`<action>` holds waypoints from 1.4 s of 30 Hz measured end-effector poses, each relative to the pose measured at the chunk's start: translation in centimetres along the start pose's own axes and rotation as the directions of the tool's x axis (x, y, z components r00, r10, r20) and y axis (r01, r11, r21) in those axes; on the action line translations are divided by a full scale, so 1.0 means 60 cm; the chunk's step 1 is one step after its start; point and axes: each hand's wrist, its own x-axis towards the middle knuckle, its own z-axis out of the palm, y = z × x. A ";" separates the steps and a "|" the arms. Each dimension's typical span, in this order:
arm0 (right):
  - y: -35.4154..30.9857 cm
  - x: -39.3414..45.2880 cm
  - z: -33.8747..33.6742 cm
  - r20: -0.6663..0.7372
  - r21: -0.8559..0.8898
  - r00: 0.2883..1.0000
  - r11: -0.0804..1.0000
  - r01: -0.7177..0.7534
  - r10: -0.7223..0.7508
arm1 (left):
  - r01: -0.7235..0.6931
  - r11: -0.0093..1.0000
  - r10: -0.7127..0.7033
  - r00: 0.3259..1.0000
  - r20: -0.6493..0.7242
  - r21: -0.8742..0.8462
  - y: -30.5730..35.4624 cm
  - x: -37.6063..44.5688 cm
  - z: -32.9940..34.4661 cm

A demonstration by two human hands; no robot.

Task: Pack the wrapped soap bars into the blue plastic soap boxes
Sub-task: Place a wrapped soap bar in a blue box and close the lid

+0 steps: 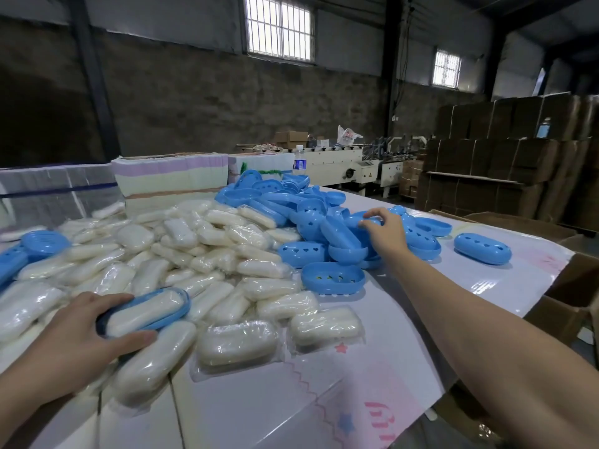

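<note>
Warehouse room, bare dark walls, barred windows (279, 27) high up; stacked cardboard cartons (505, 147) at right, a folding machine (337, 163) at the back.

Tabletop (405, 319) covered in glossy printed sheet. Large heap of wrapped soap bars (181, 254) left and centre; pile of blue box halves (311, 209) behind and to the right of it. Water bottle (299, 162) stands at the far edge.

Left hand (81, 338): fingers and thumb curled round a blue box base (146, 312) that already has one wrapped bar seated in it; no lid on it. It rests on top of the soap heap.

Right hand (385, 234): arm stretched out, fingertips pinching the rim of a blue piece (366, 220) on the pile. Judged to be fetching a lid for the filled base; whether that piece is a lid or a base cannot be told.

Progress: early, by the look of it. One closed box (482, 248) lies apart at right, near the tabletop edge, probably finished; contents not visible. More blue pieces (32, 247) at far left. Dozens of bars remain unpacked, many box halves unused.
</note>
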 end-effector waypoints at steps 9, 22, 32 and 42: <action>-0.088 -0.049 0.045 -0.069 -0.089 0.875 0.876 0.473 -0.479 | 0.060 0.997 -0.061 0.998 -0.030 -0.044 0.036 -0.011 -0.002; -0.231 -0.287 0.259 0.443 0.575 0.776 0.806 0.138 -0.449 | 0.231 0.818 -0.276 0.961 -0.007 -0.526 0.081 -0.032 -0.038; -0.196 -0.330 0.290 0.630 0.633 0.610 0.773 -0.043 -0.481 | 0.201 0.398 -0.311 0.948 0.074 -0.895 0.111 -0.035 -0.034; -0.206 -0.356 0.286 0.690 0.618 0.541 0.781 -0.095 -0.481 | 0.066 0.083 -0.412 0.911 0.026 -0.994 0.143 -0.042 -0.023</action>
